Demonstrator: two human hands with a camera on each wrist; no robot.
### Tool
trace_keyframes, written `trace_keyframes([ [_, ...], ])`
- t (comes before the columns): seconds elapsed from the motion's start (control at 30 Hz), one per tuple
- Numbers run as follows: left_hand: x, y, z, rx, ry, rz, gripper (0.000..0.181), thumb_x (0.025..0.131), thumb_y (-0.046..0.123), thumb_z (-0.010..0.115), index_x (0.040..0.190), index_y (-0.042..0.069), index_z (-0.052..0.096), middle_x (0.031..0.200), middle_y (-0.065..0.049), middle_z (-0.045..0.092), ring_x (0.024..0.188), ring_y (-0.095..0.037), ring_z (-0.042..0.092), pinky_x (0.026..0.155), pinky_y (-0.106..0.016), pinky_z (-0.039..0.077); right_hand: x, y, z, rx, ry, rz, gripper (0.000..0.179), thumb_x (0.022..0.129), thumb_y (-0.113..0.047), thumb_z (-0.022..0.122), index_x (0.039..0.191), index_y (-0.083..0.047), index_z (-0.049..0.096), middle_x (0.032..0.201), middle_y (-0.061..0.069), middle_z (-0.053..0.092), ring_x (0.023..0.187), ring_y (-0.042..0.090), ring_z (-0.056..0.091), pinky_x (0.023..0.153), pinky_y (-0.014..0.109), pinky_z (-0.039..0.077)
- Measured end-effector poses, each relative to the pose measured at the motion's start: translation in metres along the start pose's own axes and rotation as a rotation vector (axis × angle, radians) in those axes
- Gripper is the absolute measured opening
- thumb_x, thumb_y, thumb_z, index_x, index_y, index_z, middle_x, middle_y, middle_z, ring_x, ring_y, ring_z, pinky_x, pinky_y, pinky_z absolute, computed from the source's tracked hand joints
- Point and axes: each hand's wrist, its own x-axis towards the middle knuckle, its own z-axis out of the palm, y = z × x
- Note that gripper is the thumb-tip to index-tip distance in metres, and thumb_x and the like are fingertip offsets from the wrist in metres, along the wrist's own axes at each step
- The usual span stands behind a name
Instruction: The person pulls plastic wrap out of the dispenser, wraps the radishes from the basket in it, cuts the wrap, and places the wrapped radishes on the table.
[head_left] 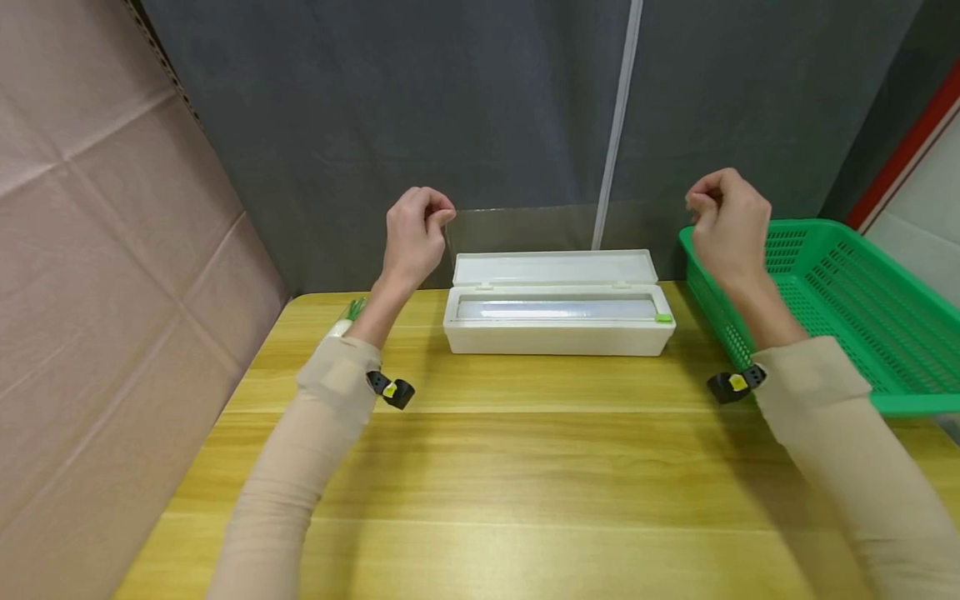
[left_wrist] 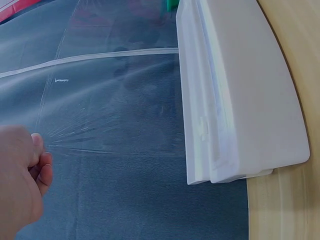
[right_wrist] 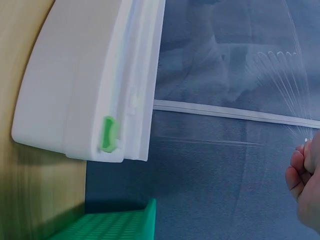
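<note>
A clear sheet of cling film (head_left: 525, 229) stretches between my two raised hands and runs down to a white cling film dispenser (head_left: 558, 337). The dispenser stands on the table with its lid (head_left: 555, 267) tipped back, and a green slider (head_left: 663, 317) sits at its right end. My left hand (head_left: 414, 236) pinches the film's upper left corner between thumb and curled fingers. In the right wrist view, my right hand (right_wrist: 307, 175) pinches the opposite corner, where creases fan out from the fingertips. Similar creases (left_wrist: 75, 130) spread from the left fingertips in the left wrist view.
A green plastic basket (head_left: 862, 292) stands at the right, beneath my right forearm. A white vegetable with green tops (head_left: 341, 327) lies at the left, partly hidden by my left wrist. The wooden table (head_left: 525, 467) ends at a dark curtain (head_left: 390, 100) behind the dispenser.
</note>
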Motion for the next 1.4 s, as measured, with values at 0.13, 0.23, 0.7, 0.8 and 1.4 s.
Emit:
trace_keyframes([
  [0.13,0.004,0.003,-0.002,-0.003,0.015,0.012,0.012,0.099,0.004,0.063,0.092,-0.004,0.068,0.091,-0.016,0.063,0.081,-0.027,0.056,0.073,-0.034,0.045,0.004,-0.001,-0.002,0.012,0.013,-0.014,0.022,0.105,-0.006,0.049,0.1,0.009,0.062,0.093,0.025,0.066,0.069,-0.016,0.037,0.072,0.015,0.033],
  [0.23,0.007,0.005,-0.004,-0.003,0.027,0.017,0.011,0.099,0.003,0.063,0.092,-0.004,0.068,0.091,-0.016,0.063,0.081,-0.027,0.056,0.073,-0.033,0.045,0.006,-0.003,-0.004,0.015,0.021,-0.013,0.022,0.106,-0.007,0.048,0.1,0.009,0.062,0.093,0.025,0.066,0.069,-0.017,0.037,0.072,0.014,0.033],
  [0.7,0.02,0.014,-0.01,-0.001,0.059,0.037,0.012,0.098,0.004,0.064,0.092,-0.005,0.068,0.091,-0.017,0.064,0.081,-0.027,0.056,0.074,-0.031,0.044,0.02,-0.01,-0.011,0.03,0.057,-0.014,0.024,0.106,-0.009,0.048,0.102,0.009,0.064,0.092,0.021,0.068,0.067,-0.02,0.037,0.07,0.013,0.032],
  [0.8,0.022,0.016,-0.011,-0.007,0.072,0.045,0.011,0.098,0.003,0.064,0.092,-0.006,0.068,0.092,-0.017,0.064,0.081,-0.027,0.056,0.073,-0.031,0.044,0.022,-0.012,-0.012,0.029,0.058,0.003,0.024,0.106,-0.01,0.049,0.103,0.008,0.064,0.093,0.019,0.068,0.068,-0.019,0.038,0.07,0.013,0.033],
  [1.4,0.009,0.024,-0.016,-0.14,0.054,0.05,0.01,0.099,0.004,0.062,0.096,-0.006,0.065,0.091,-0.015,0.057,0.079,-0.021,0.05,0.072,-0.027,0.04,0.012,-0.02,-0.034,0.099,0.0,0.115,0.022,0.105,-0.018,0.054,0.104,0.002,0.062,0.086,-0.024,0.052,0.073,-0.009,0.05,0.073,0.015,0.041],
])
